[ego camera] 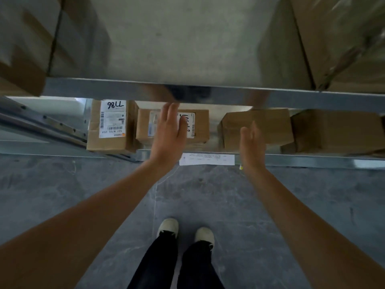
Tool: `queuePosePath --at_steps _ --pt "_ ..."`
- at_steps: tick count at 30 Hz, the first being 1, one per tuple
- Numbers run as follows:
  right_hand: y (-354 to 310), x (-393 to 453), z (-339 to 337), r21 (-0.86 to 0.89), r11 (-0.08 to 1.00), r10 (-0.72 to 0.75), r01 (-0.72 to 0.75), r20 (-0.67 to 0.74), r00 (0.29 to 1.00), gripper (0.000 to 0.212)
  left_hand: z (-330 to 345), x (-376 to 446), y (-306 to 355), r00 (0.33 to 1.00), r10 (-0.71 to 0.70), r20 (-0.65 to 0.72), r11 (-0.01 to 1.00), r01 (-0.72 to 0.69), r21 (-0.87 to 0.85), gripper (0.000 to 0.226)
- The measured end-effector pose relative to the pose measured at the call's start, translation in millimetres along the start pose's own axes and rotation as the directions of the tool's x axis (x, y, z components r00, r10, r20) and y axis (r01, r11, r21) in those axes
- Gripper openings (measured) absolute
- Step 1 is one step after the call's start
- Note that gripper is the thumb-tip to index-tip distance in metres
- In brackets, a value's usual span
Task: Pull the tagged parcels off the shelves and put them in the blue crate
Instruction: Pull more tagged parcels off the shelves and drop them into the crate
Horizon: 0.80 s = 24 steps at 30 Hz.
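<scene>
Both bare hands reach toward a labelled parcel on the low shelf.

Head view: the left hand (169, 130) and right hand (251, 142), fingers spread and holding nothing, flank the small brown cardboard parcel with a white label (200, 124) on the grey metal shelf (291, 158), likely to grip both sides (a second labelled brown box (111, 126) sits just beside it). No blue crate shows.

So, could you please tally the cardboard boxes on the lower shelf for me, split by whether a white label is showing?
Boxes with a white label showing: 2, the 7786 box and the box behind the left hand
Boxes with no label showing: 2, the plain box and the far-right box
Total: 4
</scene>
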State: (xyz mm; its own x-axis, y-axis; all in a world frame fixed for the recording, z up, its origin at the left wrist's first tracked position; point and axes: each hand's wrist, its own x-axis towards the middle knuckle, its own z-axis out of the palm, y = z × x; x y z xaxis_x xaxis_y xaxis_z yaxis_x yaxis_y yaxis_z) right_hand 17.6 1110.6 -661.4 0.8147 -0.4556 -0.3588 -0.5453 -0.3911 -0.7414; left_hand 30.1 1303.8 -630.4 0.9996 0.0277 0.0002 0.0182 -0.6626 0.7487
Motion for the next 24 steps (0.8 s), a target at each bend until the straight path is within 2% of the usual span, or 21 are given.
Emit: queuePosePath --at_steps 3,6,9,12,14,17,20,24 --pt "24 17 -28 -0.083 0.996 0.005 -0.011 -0.067 0.998 0.059 40 -16 27 0.997 0.026 0.072 0.985 -0.013 -0.172 0.041" --pt "50 42 -54 -0.077 0.997 0.011 -0.021 -0.121 0.993 0.064 93 -30 44 0.970 -0.171 0.170 0.930 0.216 -0.298 0.051" --pt "77 72 -77 0.018 0.998 0.067 -0.065 -0.090 0.994 0.074 138 -26 58 0.848 -0.449 0.282 0.744 0.530 -0.407 0.057" --pt "99 95 -95 0.033 0.985 0.165 -0.169 0.086 0.982 0.079 169 -15 57 0.716 -0.606 0.347 0.591 0.697 -0.405 0.058" --pt "108 105 -105 0.023 0.979 0.195 -0.204 0.209 0.958 0.070 179 -10 54 0.678 -0.627 0.385 0.514 0.731 -0.450 0.056" --pt "119 112 -115 0.057 0.987 0.125 -0.147 0.289 0.949 0.059 183 -19 58 0.666 -0.637 0.388 0.404 0.717 -0.568 0.054" --pt "117 103 -131 0.109 0.985 0.095 -0.136 0.317 0.944 0.054 176 -32 69 0.657 -0.681 0.324 0.349 0.680 -0.644 0.048" --pt "104 93 -152 0.327 0.921 0.100 -0.209 0.321 0.942 0.036 164 -37 91 0.663 -0.724 0.190 0.338 0.582 -0.739 0.041"
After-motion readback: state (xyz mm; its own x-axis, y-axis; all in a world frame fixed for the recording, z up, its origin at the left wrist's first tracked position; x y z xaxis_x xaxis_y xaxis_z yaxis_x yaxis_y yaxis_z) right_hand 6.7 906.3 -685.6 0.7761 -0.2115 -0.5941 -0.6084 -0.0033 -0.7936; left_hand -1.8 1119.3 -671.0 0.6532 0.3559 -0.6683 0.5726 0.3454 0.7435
